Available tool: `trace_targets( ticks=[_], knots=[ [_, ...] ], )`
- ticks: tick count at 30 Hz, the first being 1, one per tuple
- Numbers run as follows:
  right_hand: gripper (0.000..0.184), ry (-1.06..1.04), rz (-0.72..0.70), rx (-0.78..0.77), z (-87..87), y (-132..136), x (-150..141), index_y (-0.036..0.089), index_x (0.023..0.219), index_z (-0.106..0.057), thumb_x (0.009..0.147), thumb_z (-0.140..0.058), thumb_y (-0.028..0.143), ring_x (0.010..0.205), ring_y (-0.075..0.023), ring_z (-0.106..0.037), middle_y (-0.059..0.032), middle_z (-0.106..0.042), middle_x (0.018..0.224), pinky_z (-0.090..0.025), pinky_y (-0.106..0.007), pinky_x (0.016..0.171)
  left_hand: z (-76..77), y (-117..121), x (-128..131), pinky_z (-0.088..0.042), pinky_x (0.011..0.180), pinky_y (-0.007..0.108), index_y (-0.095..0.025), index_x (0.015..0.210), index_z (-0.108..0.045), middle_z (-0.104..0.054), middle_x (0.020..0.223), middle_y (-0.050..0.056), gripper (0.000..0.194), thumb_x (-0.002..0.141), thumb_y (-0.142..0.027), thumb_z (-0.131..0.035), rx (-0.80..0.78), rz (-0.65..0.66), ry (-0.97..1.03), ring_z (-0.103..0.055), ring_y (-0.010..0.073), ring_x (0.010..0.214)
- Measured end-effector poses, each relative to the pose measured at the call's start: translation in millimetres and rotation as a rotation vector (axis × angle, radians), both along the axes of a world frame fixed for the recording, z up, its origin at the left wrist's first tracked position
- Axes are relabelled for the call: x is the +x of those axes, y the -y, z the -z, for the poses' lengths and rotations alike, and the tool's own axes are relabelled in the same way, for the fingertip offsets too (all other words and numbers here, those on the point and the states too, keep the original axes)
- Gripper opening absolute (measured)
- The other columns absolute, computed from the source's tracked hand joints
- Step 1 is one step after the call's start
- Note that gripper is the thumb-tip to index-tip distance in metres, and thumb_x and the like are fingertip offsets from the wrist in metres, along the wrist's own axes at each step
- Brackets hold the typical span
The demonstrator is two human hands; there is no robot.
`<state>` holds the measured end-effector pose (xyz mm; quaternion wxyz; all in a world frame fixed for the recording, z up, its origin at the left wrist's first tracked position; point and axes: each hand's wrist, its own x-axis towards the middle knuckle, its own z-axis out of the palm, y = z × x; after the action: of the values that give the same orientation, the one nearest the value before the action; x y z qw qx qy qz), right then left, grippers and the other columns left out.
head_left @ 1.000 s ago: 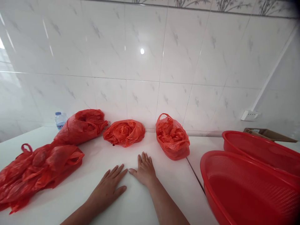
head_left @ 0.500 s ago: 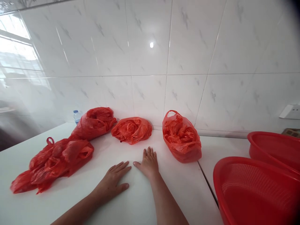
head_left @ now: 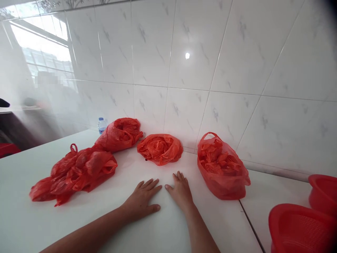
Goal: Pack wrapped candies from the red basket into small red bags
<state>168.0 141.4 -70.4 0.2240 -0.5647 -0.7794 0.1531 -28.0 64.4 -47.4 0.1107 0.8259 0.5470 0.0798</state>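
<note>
My left hand (head_left: 143, 200) lies flat on the white tabletop (head_left: 137, 235), fingers apart, holding nothing. Beside it, my right hand (head_left: 181, 189) also rests palm down with its fingers out. Just beyond both hands sits a squat red plastic bag (head_left: 160, 149) near the wall. A fuller red bag (head_left: 222, 167) with a handle loop standing up is to the right of my right hand. On the left lie a crumpled, knotted red bag (head_left: 76, 172) and, behind it, another red bag (head_left: 119, 134). What the bags contain is hidden.
A perforated red plastic basket (head_left: 297, 228) stands at the lower right, with a second red basket (head_left: 323, 189) behind it. A clear bottle with a blue cap (head_left: 101, 125) is at the back left. White tiled wall (head_left: 147, 52) bounds the table; a dark seam runs across the right side.
The view has turned left, so the bags and baskets appear farther right and more of the left side shows. Both hands stay flat on the table.
</note>
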Motion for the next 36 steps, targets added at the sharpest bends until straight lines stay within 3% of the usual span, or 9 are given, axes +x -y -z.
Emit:
trace_targets(
  ticks=[6, 12, 17, 22, 30, 36],
  knots=[
    [0.056, -0.01, 0.014, 0.007, 0.1, 0, 6, 0.012, 0.134, -0.049, 0.083, -0.046, 0.037, 0.139, -0.0238, -0.025, -0.0109, -0.035, 0.147, -0.02, -0.039, 0.113, -3.2, -4, 2, -0.013, 0.112, 0.057, -0.032, 0.144, -0.029, -0.018, 0.156, 0.006, 0.073, 0.081, -0.062, -0.047, -0.024, 0.004, 0.068, -0.015, 0.0311, 0.143],
    [0.054, 0.071, 0.039, 0.021, 0.8, 2, 6, 0.012, 0.132, -0.051, 0.086, -0.039, 0.037, 0.137, -0.0235, -0.03, -0.01, -0.038, 0.146, -0.027, -0.039, 0.111, -5.0, 1, -2, -0.011, 0.112, 0.058, -0.029, 0.142, -0.033, -0.021, 0.155, 0.009, 0.075, 0.077, -0.059, -0.054, -0.044, 0.012, 0.165, -0.016, 0.0323, 0.142],
    [0.066, 0.231, 0.174, 0.074, 14.1, 2, 11, 0.007, 0.138, -0.042, 0.087, -0.036, 0.048, 0.138, -0.0293, -0.025, -0.0175, -0.032, 0.147, -0.024, -0.043, 0.112, 4.6, -2, -8, -0.009, 0.113, 0.058, -0.028, 0.141, -0.035, -0.022, 0.155, 0.011, 0.071, 0.08, -0.061, -0.049, -0.023, 0.047, 0.246, -0.014, 0.0315, 0.143],
    [0.082, 0.318, 0.345, 0.016, 21.9, 5, 21, -0.002, 0.141, -0.031, 0.083, -0.035, 0.056, 0.138, -0.0344, -0.022, -0.0233, -0.027, 0.148, -0.022, -0.045, 0.111, 14.9, -5, -10, -0.008, 0.112, 0.06, -0.027, 0.14, -0.036, -0.022, 0.155, 0.012, 0.069, 0.082, -0.064, -0.041, -0.014, 0.073, 0.263, -0.012, 0.0337, 0.143],
    [0.077, 0.304, 0.331, -0.032, 16.1, 8, 22, 0.006, 0.143, -0.031, 0.085, -0.033, 0.057, 0.14, -0.0315, -0.017, -0.0173, -0.023, 0.151, -0.018, -0.046, 0.112, 19.2, -6, -5, -0.008, 0.111, 0.059, -0.023, 0.135, -0.042, -0.026, 0.153, 0.014, 0.062, 0.082, -0.056, -0.047, 0.031, 0.082, 0.236, -0.015, 0.0357, 0.142],
    [0.065, 0.345, 0.286, 0.02, 10.7, 33, 13, 0.01, 0.142, -0.035, 0.091, -0.028, 0.049, 0.14, -0.029, -0.018, -0.0167, -0.025, 0.151, -0.019, -0.045, 0.111, 18.2, -4, -6, -0.006, 0.112, 0.056, -0.025, 0.134, -0.044, -0.028, 0.153, 0.011, 0.059, 0.083, -0.054, -0.048, 0.043, 0.077, 0.238, -0.015, 0.0336, 0.142]
  ],
)
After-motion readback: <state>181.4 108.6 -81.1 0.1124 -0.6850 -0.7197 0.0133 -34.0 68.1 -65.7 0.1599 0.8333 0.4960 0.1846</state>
